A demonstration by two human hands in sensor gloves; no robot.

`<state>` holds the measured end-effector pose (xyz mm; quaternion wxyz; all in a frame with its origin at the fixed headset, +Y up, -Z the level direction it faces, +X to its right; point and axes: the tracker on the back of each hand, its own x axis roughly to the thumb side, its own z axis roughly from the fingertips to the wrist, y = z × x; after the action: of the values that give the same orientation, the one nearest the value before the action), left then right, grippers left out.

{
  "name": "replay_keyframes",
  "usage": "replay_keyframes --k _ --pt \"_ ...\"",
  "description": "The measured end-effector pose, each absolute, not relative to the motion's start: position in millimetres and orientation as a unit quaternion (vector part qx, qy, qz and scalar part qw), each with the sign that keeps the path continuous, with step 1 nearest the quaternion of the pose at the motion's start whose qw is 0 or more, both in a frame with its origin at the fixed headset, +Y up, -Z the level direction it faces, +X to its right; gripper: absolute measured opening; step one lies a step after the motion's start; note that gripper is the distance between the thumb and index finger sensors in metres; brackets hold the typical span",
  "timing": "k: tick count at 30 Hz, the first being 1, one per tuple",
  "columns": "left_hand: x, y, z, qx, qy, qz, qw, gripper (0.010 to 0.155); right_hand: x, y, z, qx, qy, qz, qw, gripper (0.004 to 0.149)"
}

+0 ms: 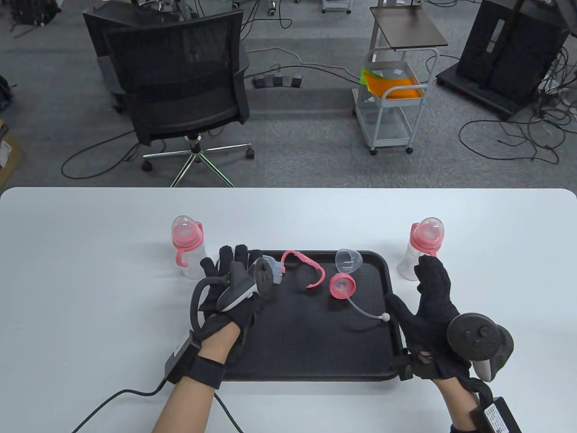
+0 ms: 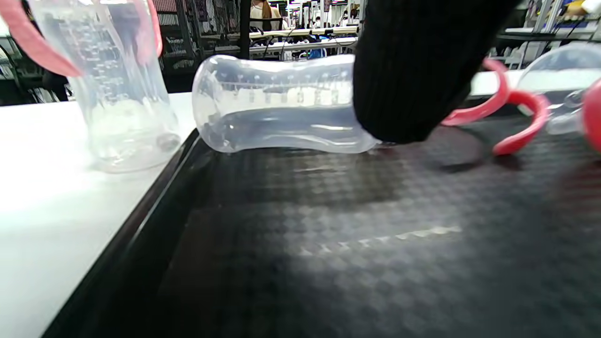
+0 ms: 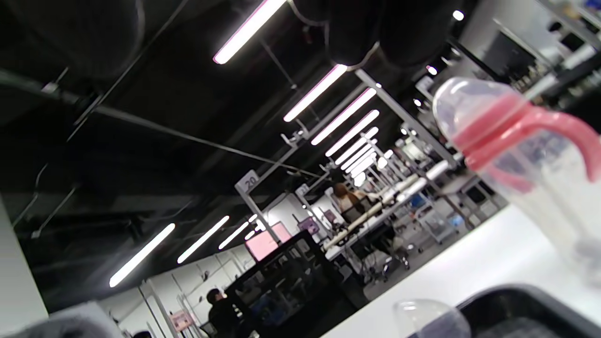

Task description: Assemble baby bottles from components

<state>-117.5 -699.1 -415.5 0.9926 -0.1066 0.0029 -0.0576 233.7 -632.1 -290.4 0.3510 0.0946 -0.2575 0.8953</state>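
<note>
A black tray point(image 1: 315, 347) holds loose parts: a clear bottle body point(image 1: 276, 270) lying on its side at the far left, a pink handle ring point(image 1: 309, 270), a clear dome cap point(image 1: 348, 260), and a pink collar point(image 1: 342, 287) with a straw point(image 1: 367, 312). My left hand point(image 1: 234, 268) hovers over the tray's left part with fingers spread. In the left wrist view one gloved finger point(image 2: 413, 70) touches the neck end of the bottle body point(image 2: 277, 105). My right hand point(image 1: 430, 288) lies open at the tray's right rim, holding nothing.
Two assembled bottles stand on the white table: one point(image 1: 187, 246) left of the tray, one point(image 1: 423, 246) right of it, just beyond my right fingertips. An office chair point(image 1: 180, 90) and a cart point(image 1: 392, 99) stand past the far edge.
</note>
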Motion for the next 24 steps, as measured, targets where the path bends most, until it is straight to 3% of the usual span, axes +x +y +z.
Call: replay_keyframes --k 7,18,24 --pt "-113.7 -717.1 -440.1 -0.138 0.056 -0.066 0.987 0.113 221.4 -651.8 -286.4 0.131 -0.258 0.931 0.223 0.093" --pt "-110.9 -735.7 -454.1 -0.165 0.064 -0.094 0.98 0.104 213.3 -660.7 -288.8 0.146 -0.236 0.938 0.207 0.094" --pt "-111.8 -730.5 -446.2 -0.139 0.053 -0.098 0.984 0.101 214.1 -660.9 -287.6 0.149 -0.23 0.94 0.203 0.094"
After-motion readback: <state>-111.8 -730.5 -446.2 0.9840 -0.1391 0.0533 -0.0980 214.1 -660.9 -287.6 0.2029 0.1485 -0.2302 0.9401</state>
